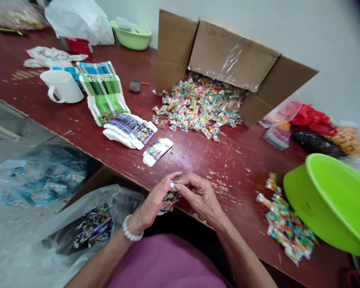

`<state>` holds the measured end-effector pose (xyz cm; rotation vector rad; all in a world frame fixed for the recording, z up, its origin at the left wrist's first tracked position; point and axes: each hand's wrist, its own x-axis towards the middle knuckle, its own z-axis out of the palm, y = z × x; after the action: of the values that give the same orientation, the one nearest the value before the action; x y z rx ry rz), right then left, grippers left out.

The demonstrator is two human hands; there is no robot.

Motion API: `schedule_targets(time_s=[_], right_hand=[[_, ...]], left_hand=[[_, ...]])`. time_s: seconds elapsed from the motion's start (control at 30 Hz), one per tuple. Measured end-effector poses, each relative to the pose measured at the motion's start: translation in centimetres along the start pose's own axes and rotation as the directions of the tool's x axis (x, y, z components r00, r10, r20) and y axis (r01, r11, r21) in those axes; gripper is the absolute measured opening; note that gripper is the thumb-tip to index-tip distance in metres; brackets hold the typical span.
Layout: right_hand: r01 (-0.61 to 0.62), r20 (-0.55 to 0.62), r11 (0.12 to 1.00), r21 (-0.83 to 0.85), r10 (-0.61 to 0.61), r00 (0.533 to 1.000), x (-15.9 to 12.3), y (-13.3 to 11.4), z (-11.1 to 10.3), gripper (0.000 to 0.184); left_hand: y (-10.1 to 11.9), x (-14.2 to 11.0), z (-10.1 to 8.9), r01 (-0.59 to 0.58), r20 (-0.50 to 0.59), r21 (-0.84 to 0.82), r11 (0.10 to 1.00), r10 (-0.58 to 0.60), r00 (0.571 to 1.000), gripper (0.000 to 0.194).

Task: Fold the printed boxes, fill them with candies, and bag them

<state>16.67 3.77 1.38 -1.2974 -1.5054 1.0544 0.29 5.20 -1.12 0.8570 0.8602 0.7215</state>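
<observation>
A small printed candy box (169,201), dark with bright colours, is held at the table's near edge. My left hand (156,202), with a pale bead bracelet at the wrist, is closed around its left side. My right hand (198,194) pinches the white flap at its top with thumb and fingers. What is inside the box cannot be seen. Just beyond my hands lies a flat unfolded box (158,152). Behind it a fanned stack of flat purple boxes (130,130) rests on the table.
Wrapped candies (198,106) spill from a tipped cardboard box (234,52). More candies (289,228) lie beside a green basin (327,204). A white mug (62,87) and green box sheets (105,96) stand left. Below, an open plastic bag (120,200) holds printed boxes (94,226).
</observation>
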Motion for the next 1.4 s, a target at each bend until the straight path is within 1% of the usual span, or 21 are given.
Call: schedule_targets(time_s=[0.07,0.13,0.23,0.37,0.43,0.53,0.63,0.73,0.83,0.9,0.93,1.0,1.07,1.1,1.13,1.17,1.2,1.23,1.3,1.33,1.4], right_hand=[[0.111,0.023,0.992,-0.053,-0.110,0.994,-0.1,-0.1,-0.1,0.015],[0.194,0.007,0.973,-0.123,-0.195,0.981,-0.2,-0.1,-0.1,0.013],[0.231,-0.046,0.949,-0.214,-0.246,0.968,-0.3,0.2,0.4,0.010],[0.099,-0.056,0.992,-0.074,-0.103,0.993,-0.3,0.6,0.8,0.012],[0.066,-0.041,0.997,-0.042,-0.068,0.997,-0.2,0.6,0.7,0.012],[0.143,0.023,0.988,-0.059,-0.142,0.990,-0.3,0.3,0.3,0.013],[0.234,0.100,0.967,-0.098,-0.224,0.969,-0.4,0.0,0.0,0.014],[0.258,0.071,0.951,-0.173,-0.249,0.966,-0.6,0.3,0.6,0.013],[0.190,-0.021,0.967,-0.169,-0.196,0.980,-0.7,1.2,1.6,0.011],[0.099,-0.057,0.990,-0.103,-0.105,0.993,-0.5,1.6,1.8,0.012],[0.052,-0.045,0.998,-0.044,-0.054,0.998,-0.3,1.8,1.7,0.013],[-0.029,0.060,0.997,0.070,0.024,0.998,0.7,2.2,0.6,0.019],[-0.070,0.135,0.996,0.064,0.061,0.989,2.6,2.9,-1.5,0.025],[-0.074,0.103,0.997,-0.020,0.076,0.992,3.9,3.5,-2.9,0.028],[-0.068,0.015,0.988,-0.136,0.070,0.997,5.4,4.2,-4.6,0.030],[-0.088,-0.112,0.952,-0.294,0.057,0.992,7.0,5.1,-6.4,0.031],[-0.136,-0.247,0.877,-0.461,0.020,0.969,8.7,6.1,-8.2,0.032],[-0.170,-0.313,0.842,-0.512,0.001,0.950,10.2,7.1,-9.9,0.035],[-0.213,-0.372,0.808,-0.549,-0.008,0.928,12.8,9.1,-12.7,0.048],[-0.234,-0.389,0.796,-0.558,-0.002,0.921,13.8,10.1,-13.6,0.050],[-0.260,-0.412,0.785,-0.562,0.007,0.911,14.8,11.5,-14.7,0.048]], left_hand=[[0.2,0.0,0.0,-0.009,-0.007,-0.009,1.000,0.009,1.000,0.059],[0.3,0.1,0.0,0.006,-0.008,-0.027,1.000,-0.007,1.000,0.059],[0.2,0.2,0.3,0.066,0.017,-0.082,0.994,-0.065,0.998,0.060],[-0.4,0.5,0.4,0.111,0.014,-0.123,0.986,-0.110,0.994,0.059],[-0.7,0.5,0.2,0.129,-0.011,-0.124,0.984,-0.131,0.991,0.058],[-1.0,0.6,0.0,0.143,-0.043,-0.159,0.977,-0.152,0.987,0.056],[-1.2,0.8,-0.2,0.113,-0.089,-0.174,0.978,-0.130,0.988,0.048],[-1.4,1.0,-0.1,0.024,-0.156,-0.152,0.988,-0.048,0.987,0.035],[-1.2,1.0,0.4,-0.010,-0.132,-0.141,0.990,-0.009,0.991,0.039],[-0.7,0.8,0.6,0.023,-0.080,-0.174,0.985,-0.038,0.996,0.048],[-0.4,0.7,0.6,0.033,-0.054,-0.188,0.982,-0.044,0.998,0.050],[0.3,0.6,0.3,0.041,0.008,-0.187,0.982,-0.040,0.999,0.051],[0.9,0.6,-0.3,0.068,0.069,-0.156,0.985,-0.058,0.996,0.053],[1.2,0.7,-0.7,0.091,0.075,-0.143,0.985,-0.081,0.994,0.057],[1.3,0.9,-1.1,0.111,0.059,-0.143,0.983,-0.104,0.993,0.063],[1.3,1.1,-1.5,0.116,0.021,-0.152,0.982,-0.114,0.993,0.067],[1.3,1.3,-1.8,0.100,-0.035,-0.161,0.982,-0.107,0.994,0.071],[1.2,1.6,-2.2,0.067,-0.101,-0.159,0.985,-0.084,0.991,0.073],[0.9,2.1,-2.8,-0.022,-0.227,-0.105,0.994,-0.002,0.974,0.072],[0.7,2.3,-3.1,-0.056,-0.272,-0.053,0.997,0.040,0.962,0.069],[0.7,2.5,-3.5,-0.075,-0.305,0.057,0.996,0.089,0.948,0.062]])
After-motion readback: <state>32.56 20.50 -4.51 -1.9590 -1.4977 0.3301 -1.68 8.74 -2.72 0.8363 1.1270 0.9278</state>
